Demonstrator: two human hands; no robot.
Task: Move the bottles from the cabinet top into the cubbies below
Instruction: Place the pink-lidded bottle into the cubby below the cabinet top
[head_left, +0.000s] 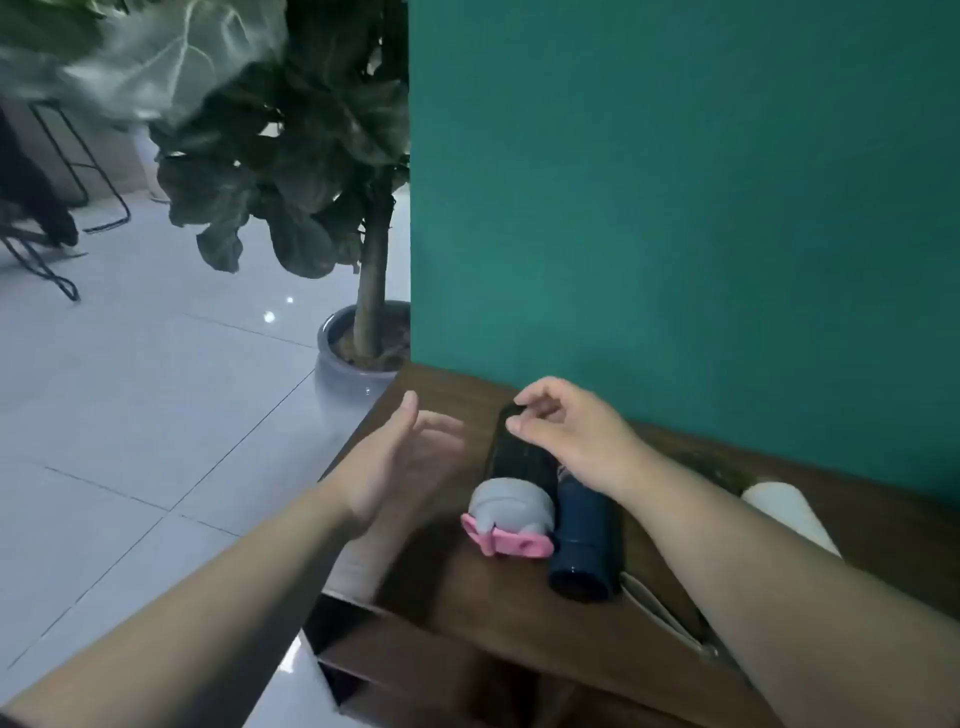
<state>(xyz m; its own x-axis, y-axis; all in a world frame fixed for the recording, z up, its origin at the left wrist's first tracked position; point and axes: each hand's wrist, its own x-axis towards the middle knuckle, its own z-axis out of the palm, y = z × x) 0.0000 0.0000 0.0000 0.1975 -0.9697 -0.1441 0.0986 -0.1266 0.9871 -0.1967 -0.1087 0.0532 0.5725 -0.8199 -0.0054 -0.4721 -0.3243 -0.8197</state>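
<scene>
Dark wood cabinet top (498, 613) against a flat teal wall (675, 208), grain visible, left end cut off above pale glossy floor tiles (130, 415) with light spots reflected. Three bottles lying on their sides on the cabinet top, side by side: black bottle (519, 457) with grey cap and pink strap toward the camera, navy bottle (584, 535) touching it on the right, white bottle (789, 514) well apart near the wall, partly hidden by the right forearm. Left hand (395, 462) just left of the black bottle, palm turned inward, fingers straight and loosely together, not touching anything. Right hand (571, 431) over the far end of the black bottle, fingers curled, thumb and fingertips resting on its dark end; grip firmness cannot tell. Open cubbies (363, 660) below the front edge, interiors dark. Potted fiddle-leaf plant (311, 171) in a grey pot (343, 369) on the floor beside the cabinet's end. Black wire chair legs (67, 197) at far left.
</scene>
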